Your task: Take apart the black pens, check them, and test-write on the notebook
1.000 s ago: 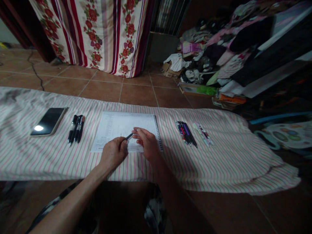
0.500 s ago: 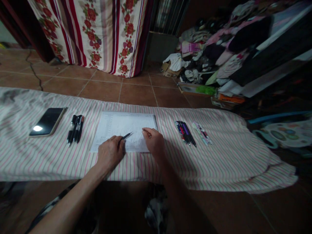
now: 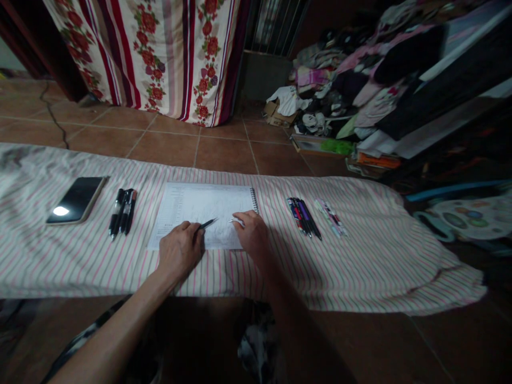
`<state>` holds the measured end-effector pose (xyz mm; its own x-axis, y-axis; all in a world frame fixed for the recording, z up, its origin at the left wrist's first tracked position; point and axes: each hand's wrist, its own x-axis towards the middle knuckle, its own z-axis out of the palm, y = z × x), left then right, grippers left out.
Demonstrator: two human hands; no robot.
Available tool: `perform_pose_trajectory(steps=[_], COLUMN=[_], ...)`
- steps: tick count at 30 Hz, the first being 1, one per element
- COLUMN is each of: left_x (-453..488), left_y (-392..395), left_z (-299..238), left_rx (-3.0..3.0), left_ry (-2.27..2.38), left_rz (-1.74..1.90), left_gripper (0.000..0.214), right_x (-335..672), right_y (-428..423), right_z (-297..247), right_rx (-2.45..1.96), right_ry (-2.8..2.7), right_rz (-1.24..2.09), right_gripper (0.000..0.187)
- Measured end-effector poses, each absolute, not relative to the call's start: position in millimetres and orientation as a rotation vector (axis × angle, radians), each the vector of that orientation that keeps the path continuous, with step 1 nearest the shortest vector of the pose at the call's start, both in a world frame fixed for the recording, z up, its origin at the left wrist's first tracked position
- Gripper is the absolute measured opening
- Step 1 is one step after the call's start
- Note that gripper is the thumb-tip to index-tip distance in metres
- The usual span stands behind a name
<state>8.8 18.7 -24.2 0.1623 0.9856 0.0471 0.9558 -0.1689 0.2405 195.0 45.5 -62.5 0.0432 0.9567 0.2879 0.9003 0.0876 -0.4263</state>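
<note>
My left hand (image 3: 182, 246) rests on the lower part of a spiral notebook (image 3: 200, 200), closed around a slim black pen (image 3: 207, 223) whose pointed end faces up and to the right. Opposite it, my right hand (image 3: 252, 233) lies over the notebook's lower right side with thumb and fingers pinched. A small thin silvery piece (image 3: 231, 221) pokes out from that pinch toward the black pen, apart from it; its kind is too small to tell. The page under both hands is pale, with printed lines at the left and faint marks in the middle.
Several black pens (image 3: 122, 212) and a phone (image 3: 77, 200) lie to the left on the striped cloth (image 3: 360, 266). At the right are several dark and coloured pens (image 3: 304, 217) and pale patterned pens (image 3: 331, 217). Beyond are a floral curtain (image 3: 176, 58) and piled clothes (image 3: 352, 80).
My right hand has turned slightly, and the silvery piece now shows below its fingertips. My left hand keeps the black pen in nearly the same place.
</note>
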Motion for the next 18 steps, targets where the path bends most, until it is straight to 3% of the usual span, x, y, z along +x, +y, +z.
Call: perform_pose_trajectory(steps=[18], left_x=[12], left_y=[16], left_z=[-22], left_rx=[2.407], left_ry=[1.904], left_rz=[0.306], left_gripper=[0.028], right_x=[181], right_y=[41], right_z=[-55], right_rx=[-1.357], right_ry=[-1.957], right_rz=[0.188], right_gripper=[0.025])
